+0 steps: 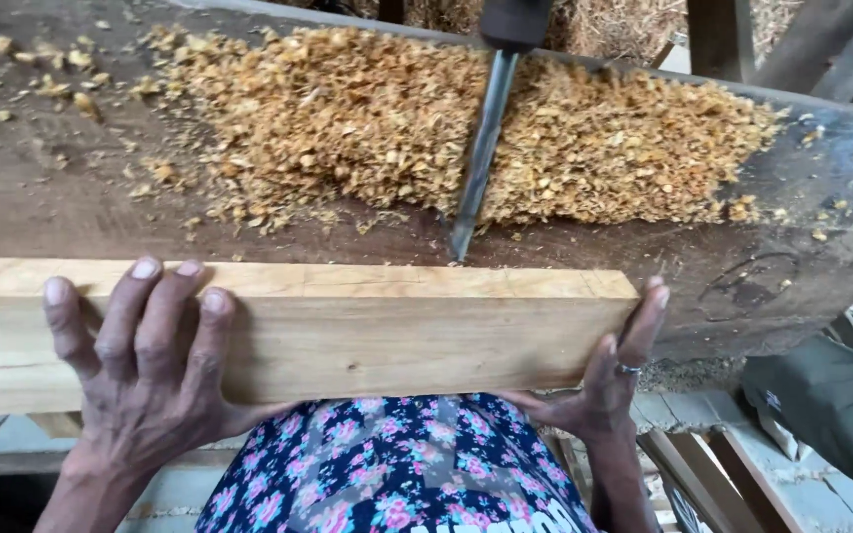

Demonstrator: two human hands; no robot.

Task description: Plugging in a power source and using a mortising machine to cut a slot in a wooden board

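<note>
The left hand (145,365) lies with fingers spread over the near face of a long pale squared wooden plank (348,331), gripping it. The right hand (609,380), wearing a ring, cups the plank's right end, fingers curled up its end face. The plank rests against a dark weathered timber beam (41,188). Just beyond it a grey metal chisel blade (479,158) stands tip-down, seemingly touching the beam, amid a heap of tan wood chips (348,118)
</note>
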